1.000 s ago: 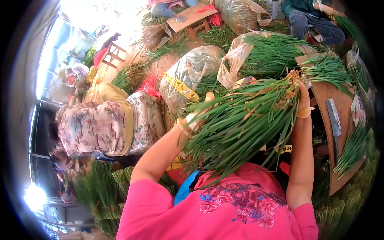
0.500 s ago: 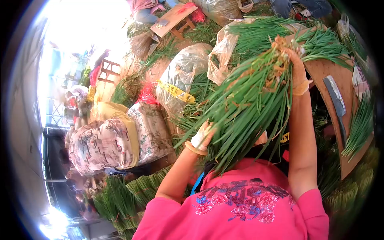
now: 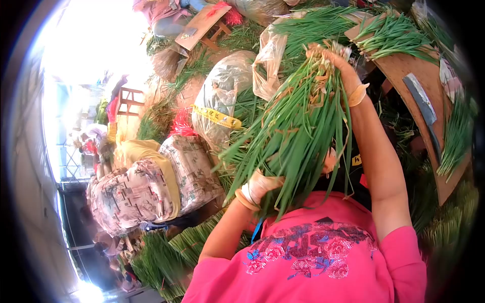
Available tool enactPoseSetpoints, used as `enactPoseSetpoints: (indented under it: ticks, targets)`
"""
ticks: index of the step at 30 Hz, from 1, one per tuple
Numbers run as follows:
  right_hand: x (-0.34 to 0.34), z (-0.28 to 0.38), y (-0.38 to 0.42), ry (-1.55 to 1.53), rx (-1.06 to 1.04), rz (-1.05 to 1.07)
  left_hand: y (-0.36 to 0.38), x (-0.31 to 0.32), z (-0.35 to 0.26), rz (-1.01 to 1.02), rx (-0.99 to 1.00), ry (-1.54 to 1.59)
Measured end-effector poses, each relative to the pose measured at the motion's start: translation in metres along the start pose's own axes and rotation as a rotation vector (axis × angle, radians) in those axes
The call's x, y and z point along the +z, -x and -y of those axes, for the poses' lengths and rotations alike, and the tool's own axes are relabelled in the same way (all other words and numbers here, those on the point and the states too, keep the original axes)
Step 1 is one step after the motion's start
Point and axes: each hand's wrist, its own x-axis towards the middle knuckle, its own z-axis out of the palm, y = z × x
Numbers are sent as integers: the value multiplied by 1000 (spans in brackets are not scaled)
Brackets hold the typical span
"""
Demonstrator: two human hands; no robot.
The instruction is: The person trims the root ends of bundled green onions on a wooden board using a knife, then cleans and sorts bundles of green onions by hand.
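Note:
A large bunch of green chives (image 3: 308, 126) hangs in front of my chest, root end up and leaves fanning down to the left. My right hand (image 3: 336, 61) is closed around the root end, where brown, dried leaves cling. Lower down, my left hand (image 3: 262, 186), with a white covering, is at the leaf ends; its thumb lies along them and its other fingertips are hidden among the leaves. Right of the bunch, a broad-bladed knife (image 3: 420, 98) with a dark handle rests on a curved brown board (image 3: 396, 70).
Trimmed chives (image 3: 396, 38) lie on the board's far end, with another bundle (image 3: 457, 144) at its right. A filled clear plastic bag (image 3: 225, 81) stands ahead. At left, a person in a patterned shirt (image 3: 134, 194) bends over. Tied bundles (image 3: 161, 257) stand lower left.
My right hand has moved left and slightly down with the root end, so the bunch hangs more upright. My left hand has shifted slightly down and farther in among the leaf ends.

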Motion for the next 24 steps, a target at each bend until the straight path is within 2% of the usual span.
enactPoseSetpoints:
  ticks: [1,2,3,4,5,6,7,9,10,11,13,15,16,18,20,22,23,24]
  targets:
    - [0,-3,12,-8,40,-99,14,4,7,-129,-129,760]
    - [-11,-15,17,-164,200,-171,13,1,19,-119,-131,633]
    - [-76,-66,-6,-390,255,-71,9,-2,27,-105,-131,505]
    - [-81,-69,18,-321,297,-100,9,-3,21,-131,-202,652]
    - [-88,-78,46,-270,261,16,11,-2,11,-151,-278,799]
    - [-88,-77,77,-232,392,-192,13,0,6,-175,-359,951]
    - [-110,-94,99,-147,482,-196,15,1,9,-152,-388,927]
    - [-91,-69,154,-83,545,-20,16,-6,13,-112,-435,856]
    - [-113,-81,165,7,565,160,15,-7,7,-101,-425,898]
    - [-130,-91,169,52,711,207,16,-9,16,-115,-452,876]
    - [-70,-64,183,448,796,201,18,-14,32,-115,-503,836]
    - [-44,-77,176,520,819,359,18,-15,19,-95,-530,819]
    - [-32,-98,167,594,833,287,18,-14,6,-88,-530,817]
    - [-1,-104,148,430,691,518,19,-11,1,-131,-541,719]
    - [31,-122,141,326,653,477,25,-2,-3,-159,-453,851]
    - [45,-136,130,314,677,497,21,-15,22,66,-404,606]
    - [46,-144,124,313,693,505,21,-5,2,-55,-402,479]
    - [44,-151,122,335,598,489,18,-3,3,-48,-401,433]
